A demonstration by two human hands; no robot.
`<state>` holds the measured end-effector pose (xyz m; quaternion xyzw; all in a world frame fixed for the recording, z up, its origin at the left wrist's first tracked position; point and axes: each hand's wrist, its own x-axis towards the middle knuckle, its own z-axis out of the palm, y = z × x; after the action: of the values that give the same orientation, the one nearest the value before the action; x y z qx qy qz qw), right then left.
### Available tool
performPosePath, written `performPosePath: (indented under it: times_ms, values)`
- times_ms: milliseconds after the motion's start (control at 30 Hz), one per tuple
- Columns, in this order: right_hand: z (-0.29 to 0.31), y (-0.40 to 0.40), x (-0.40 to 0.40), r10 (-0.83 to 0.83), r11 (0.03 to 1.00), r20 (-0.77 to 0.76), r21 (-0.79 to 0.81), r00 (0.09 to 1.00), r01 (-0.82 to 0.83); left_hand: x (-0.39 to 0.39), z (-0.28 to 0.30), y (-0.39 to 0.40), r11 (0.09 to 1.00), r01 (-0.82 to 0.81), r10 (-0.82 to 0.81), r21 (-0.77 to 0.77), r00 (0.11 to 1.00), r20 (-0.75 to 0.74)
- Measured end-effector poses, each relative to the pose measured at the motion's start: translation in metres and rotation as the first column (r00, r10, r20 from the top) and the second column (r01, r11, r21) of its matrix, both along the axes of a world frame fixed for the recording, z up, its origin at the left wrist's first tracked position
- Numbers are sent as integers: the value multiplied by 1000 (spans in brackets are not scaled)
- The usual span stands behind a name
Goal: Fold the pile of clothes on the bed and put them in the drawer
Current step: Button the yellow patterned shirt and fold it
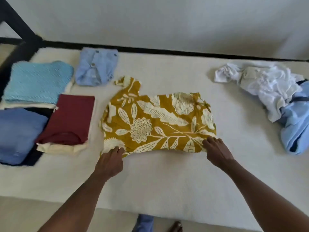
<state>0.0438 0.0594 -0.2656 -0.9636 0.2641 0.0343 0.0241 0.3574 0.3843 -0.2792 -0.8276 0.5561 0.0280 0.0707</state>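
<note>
1. A mustard-yellow garment printed with cream flowers and leaves [158, 123] lay spread across the middle of the white bed [167, 178], one narrow part of it reaching toward the far edge.
2. The person's left hand [110, 162] pinched the near left corner of the floral garment, fingers closed on the cloth.
3. The right hand [216, 151] gripped the near right corner of the same garment, fingers bent over its hem; the two hands stood well apart, one at each end of the near hem.
4. Folded clothes sat toward the bed's left edge: a light turquoise ribbed knit [37, 81] farthest back, a maroon top [68, 119] resting on a cream piece [61, 148], and a blue folded garment [18, 131] over something dark at the left edge.
5. A pale blue buttoned piece [96, 67] lay near the far edge, just beside the turquoise knit.
6. An unfolded heap of white and light blue clothes [270, 91] lay at the right edge of the bed, well apart from the floral garment.
7. A black bed frame [18, 29] ran along the far side against a white wall [167, 19].
</note>
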Motion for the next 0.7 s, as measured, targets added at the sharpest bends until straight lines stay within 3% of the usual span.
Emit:
performPosePath:
  times_ms: [167, 267, 467, 533, 600, 700]
  values:
    - [-44, 47, -68, -72, 996, -153, 49, 986, 80, -63, -54, 55, 997, 75, -76, 33, 997, 21]
    - [-49, 63, -85, -122, 990, -215, 41, 969, 134, -73, -56, 67, 999, 47, -48, 8, 988, 147]
    - [-44, 99, -81, -305, 952, -311, -82, 900, 295, -93, -29, 64, 954, -212, 224, 213, 974, -32]
    - [-49, 109, -82, -223, 973, -349, -25, 910, 229, -105, -32, 68, 916, -307, 334, 258, 940, -66]
    - [-51, 115, -80, -114, 987, -361, 67, 925, 148, -115, -24, 67, 896, -307, 341, 322, 939, -54]
    - [-40, 116, -73, -174, 967, -401, 104, 899, 234, -126, -18, 62, 813, -332, 412, 479, 908, -70]
